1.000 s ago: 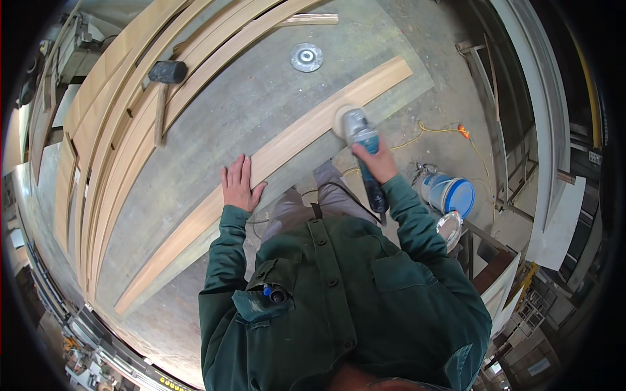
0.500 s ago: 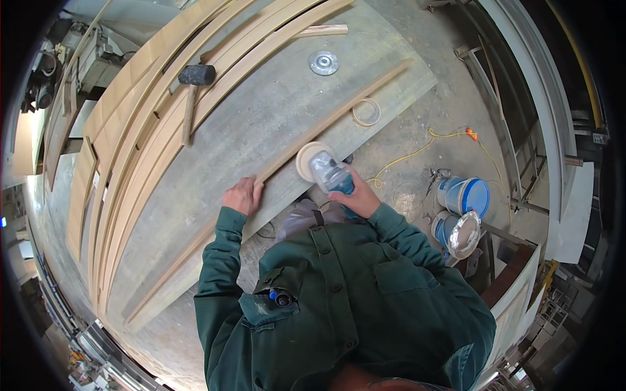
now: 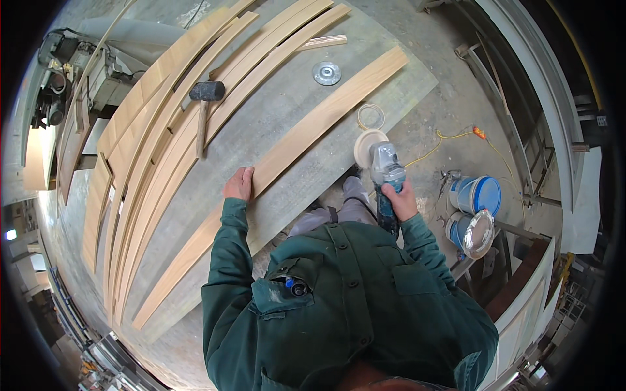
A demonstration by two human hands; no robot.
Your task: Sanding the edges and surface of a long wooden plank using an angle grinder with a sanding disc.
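A long, gently curved wooden board (image 3: pixel 313 127) lies across the grey worktable with its broad face showing. My left hand (image 3: pixel 238 184) grips its far edge near the middle, fingers closed over it. In my right hand (image 3: pixel 401 199) is an angle grinder (image 3: pixel 387 166), grey at the head and teal along the body. Its round, pale disc (image 3: pixel 369 148) is over the table's near edge, apart from the board. A thin pale ring (image 3: pixel 371 117) rests on the table just beyond the disc.
Several curved wooden strips (image 3: pixel 166 153) lie along the table's far left, with a black-headed mallet (image 3: pixel 207 91) on them. A metal disc (image 3: pixel 326 73) sits beyond the board. On the floor at right are two buckets (image 3: pixel 481 195) and a yellow cord (image 3: pixel 427 156).
The board has turned from its narrow edge to its broad face, my left hand still on it. My right hand has drawn the grinder away to the right.
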